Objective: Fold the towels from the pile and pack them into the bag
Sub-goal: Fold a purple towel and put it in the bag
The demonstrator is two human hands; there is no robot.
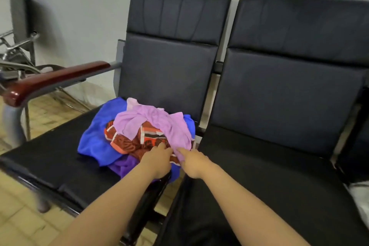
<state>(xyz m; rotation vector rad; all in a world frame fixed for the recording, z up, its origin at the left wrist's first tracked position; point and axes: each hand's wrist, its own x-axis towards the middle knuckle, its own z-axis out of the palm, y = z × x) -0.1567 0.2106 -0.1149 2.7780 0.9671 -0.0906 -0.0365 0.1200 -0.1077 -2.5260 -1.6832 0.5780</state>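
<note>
Towel pile (139, 136) sat on left seat (50, 158), toward its right front corner. Lilac towel (147, 120) on top, orange patterned towel (127, 142) beneath, blue towel (93, 138) lowest. Left hand (157, 158) rested straight-fingered on orange patterned towel. Right hand (192, 163) seemingly pinched lilac towel's near edge, fingertips hidden. Wooden armrest (56, 80) ran along seat's left edge. Right seat (279, 166) stood alongside, blurred pale object (361, 193) at its right edge.
</note>
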